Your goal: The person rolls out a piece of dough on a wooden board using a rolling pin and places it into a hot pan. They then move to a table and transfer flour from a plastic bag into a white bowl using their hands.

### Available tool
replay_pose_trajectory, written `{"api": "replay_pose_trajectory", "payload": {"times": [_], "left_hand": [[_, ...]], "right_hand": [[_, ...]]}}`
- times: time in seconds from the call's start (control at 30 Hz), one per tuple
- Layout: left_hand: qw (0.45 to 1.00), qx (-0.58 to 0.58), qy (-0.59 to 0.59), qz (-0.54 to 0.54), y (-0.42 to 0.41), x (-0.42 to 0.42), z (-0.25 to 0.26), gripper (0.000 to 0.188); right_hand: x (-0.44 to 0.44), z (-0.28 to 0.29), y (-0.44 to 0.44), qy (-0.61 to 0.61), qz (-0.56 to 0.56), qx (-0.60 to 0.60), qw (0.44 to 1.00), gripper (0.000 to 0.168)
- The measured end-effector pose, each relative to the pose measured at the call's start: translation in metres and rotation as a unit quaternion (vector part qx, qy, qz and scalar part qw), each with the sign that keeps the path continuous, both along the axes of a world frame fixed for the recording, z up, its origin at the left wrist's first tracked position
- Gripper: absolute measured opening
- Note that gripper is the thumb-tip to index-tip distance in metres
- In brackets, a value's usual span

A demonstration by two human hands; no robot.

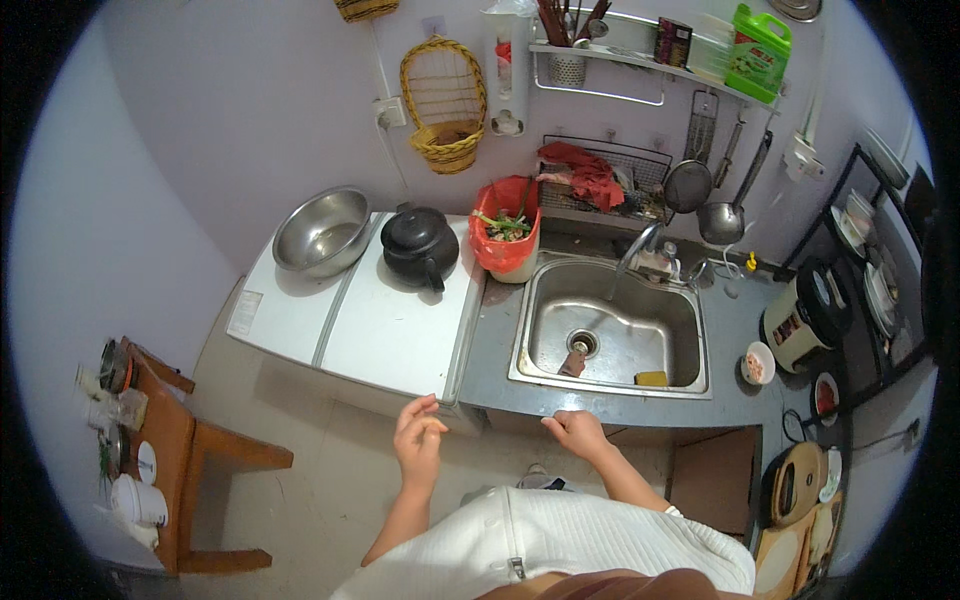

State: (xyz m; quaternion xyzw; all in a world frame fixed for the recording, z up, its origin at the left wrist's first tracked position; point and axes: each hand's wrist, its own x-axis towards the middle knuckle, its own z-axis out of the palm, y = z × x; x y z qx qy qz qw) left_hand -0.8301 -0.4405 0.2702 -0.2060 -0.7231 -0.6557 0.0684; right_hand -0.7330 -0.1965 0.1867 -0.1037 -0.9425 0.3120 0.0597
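Note:
My left hand point(420, 441) is raised in front of the white chest freezer's front edge. Its fingers are loosely bent and apart, with nothing visible in them. My right hand point(579, 433) hovers by the counter's front edge, below the steel sink point(615, 319). Its fingers curl downward, and the palm side is hidden. Inside the sink, a brown object point(573, 364) lies beside the drain point(582, 343), with a yellow sponge point(651, 379) near the front wall. A curved faucet point(639, 246) reaches over the basin from behind.
On the white freezer point(397, 341) stand a steel basin point(322, 232) and a black lidded pot point(420, 247). A red-lined bin point(504, 255) holds scraps. Right of the sink are a small bowl point(757, 364) and an electric cooker point(802, 315). A wooden stool point(191, 465) bears containers at left.

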Motion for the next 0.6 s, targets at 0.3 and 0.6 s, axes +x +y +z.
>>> {"api": "replay_pose_trajectory", "payload": {"times": [0.3,0.6], "left_hand": [[0.995,-0.014,-0.042,0.092,0.013,0.023,0.005,0.013],[0.957,-0.021,-0.08,0.279,-0.052,0.075,0.01,0.014]], "right_hand": [[-0.025,-0.006,0.007,-0.019,0.124,-0.074,0.989,0.039],[-0.066,-0.027,-0.046,-0.042,0.319,-0.023,0.947,0.038]]}}
